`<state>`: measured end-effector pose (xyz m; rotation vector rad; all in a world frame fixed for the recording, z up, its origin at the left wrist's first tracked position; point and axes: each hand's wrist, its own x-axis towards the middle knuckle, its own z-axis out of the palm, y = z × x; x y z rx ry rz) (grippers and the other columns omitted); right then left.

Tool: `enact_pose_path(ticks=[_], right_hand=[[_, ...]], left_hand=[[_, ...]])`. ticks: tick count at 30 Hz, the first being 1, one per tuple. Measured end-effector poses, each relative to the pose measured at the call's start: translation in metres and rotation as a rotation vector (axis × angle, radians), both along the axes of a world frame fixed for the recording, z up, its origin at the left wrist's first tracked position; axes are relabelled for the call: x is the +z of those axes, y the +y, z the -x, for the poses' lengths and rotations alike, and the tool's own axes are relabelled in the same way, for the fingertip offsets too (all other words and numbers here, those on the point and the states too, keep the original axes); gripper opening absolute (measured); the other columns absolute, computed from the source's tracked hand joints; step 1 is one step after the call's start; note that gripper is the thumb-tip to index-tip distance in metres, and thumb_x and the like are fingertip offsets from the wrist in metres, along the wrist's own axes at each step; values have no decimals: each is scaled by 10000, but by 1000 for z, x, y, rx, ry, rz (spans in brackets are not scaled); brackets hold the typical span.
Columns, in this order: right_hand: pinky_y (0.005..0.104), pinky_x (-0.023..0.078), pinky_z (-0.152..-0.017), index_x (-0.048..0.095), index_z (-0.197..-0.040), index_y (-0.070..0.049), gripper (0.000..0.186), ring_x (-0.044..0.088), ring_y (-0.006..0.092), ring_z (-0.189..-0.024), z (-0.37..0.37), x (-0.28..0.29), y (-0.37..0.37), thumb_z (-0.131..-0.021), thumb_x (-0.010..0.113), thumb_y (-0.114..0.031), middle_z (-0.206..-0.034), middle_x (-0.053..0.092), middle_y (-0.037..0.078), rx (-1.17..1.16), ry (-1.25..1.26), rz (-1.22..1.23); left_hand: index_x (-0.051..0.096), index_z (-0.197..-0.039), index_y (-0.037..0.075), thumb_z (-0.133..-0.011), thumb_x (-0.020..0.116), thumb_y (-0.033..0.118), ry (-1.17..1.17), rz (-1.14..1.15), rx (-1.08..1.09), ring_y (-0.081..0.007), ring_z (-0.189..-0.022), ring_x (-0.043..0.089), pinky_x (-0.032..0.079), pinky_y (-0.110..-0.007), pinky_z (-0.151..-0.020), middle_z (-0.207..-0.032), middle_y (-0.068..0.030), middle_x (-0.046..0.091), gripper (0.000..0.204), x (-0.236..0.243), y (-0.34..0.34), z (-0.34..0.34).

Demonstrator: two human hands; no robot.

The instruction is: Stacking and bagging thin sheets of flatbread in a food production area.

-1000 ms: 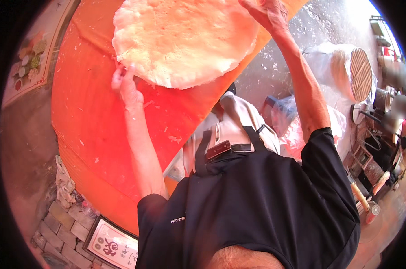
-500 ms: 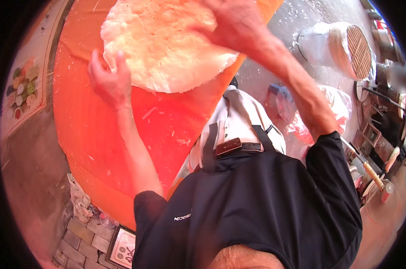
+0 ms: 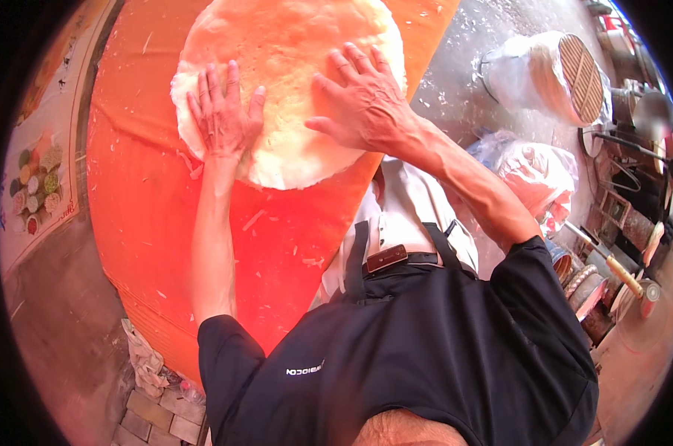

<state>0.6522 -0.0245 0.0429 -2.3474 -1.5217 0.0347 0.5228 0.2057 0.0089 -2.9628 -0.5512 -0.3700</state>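
Observation:
A large, round, pale slab (image 3: pixel 292 74), flat and lumpy like dough or a big flatbread, lies on an orange-red covered table (image 3: pixel 158 245). My left hand (image 3: pixel 223 115) rests flat on its left part, fingers pointing away from me. On its right part lies my right hand (image 3: pixel 366 104), palm down with fingers spread and thumb out to the left. Neither hand grips anything. The slab's far edge runs up to the top of the view. Small pale scraps (image 3: pixel 253 220) are scattered on the cover near me.
To the right stands a plastic-wrapped drum with a slatted wooden lid (image 3: pixel 580 78). Nearer are a filled plastic bag (image 3: pixel 533 175) and a tool with a wooden handle (image 3: pixel 625 276). A crumpled cloth (image 3: pixel 145 357) lies by the table's near left side, above paving bricks (image 3: pixel 158 416).
The slab has shifted nearer to me, its near edge now lower. My right hand has come down and nearer onto it. My left hand has moved from its edge to flat on top.

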Motion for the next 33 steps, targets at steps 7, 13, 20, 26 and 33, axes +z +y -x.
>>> enact_pose_path(ticks=[7,13,20,26,33], right_hand=[[625,267,-1089,576,-1292,-70,612,391,416,-1340,-47,-12,-3,-808,660,-434,-1356,493,233,-30,-29,-178],[504,427,-950,596,-1203,-33,605,570,344,-1090,-137,8,0,-716,772,-345,-1128,611,158,4,232,-410],[458,463,-921,509,-1307,-28,687,607,384,-1048,-189,-44,60,-841,667,-508,-1118,633,231,-138,377,-537],[468,470,-881,559,-1232,-20,589,609,392,-1039,-196,-55,65,-884,603,-492,-1079,643,247,-125,783,-156],[489,483,-897,537,-1217,48,763,604,438,-1062,-196,-80,69,-777,710,-551,-1122,617,323,-132,621,-280]], left_hand=[[431,-1468,105,-918,558,470,56,12,-2,-419,-1405,316,185,-591,-1140,-1504,-240,374,671,16,-3,-10],[479,-1406,26,-880,637,416,-18,66,32,-407,-1369,377,280,-525,-1126,-1455,-251,431,673,45,-1,-11],[383,-1458,21,-978,584,292,-736,1400,639,-288,-1315,466,410,-422,-1069,-1439,-141,478,586,23,-1,58],[381,-1450,28,-997,571,294,-851,1598,820,-256,-1250,521,468,-394,-1022,-1409,-109,498,559,7,-13,38],[433,-1404,0,-957,633,312,-843,1545,817,-246,-1166,584,524,-393,-942,-1344,-112,549,580,-8,-9,45]])
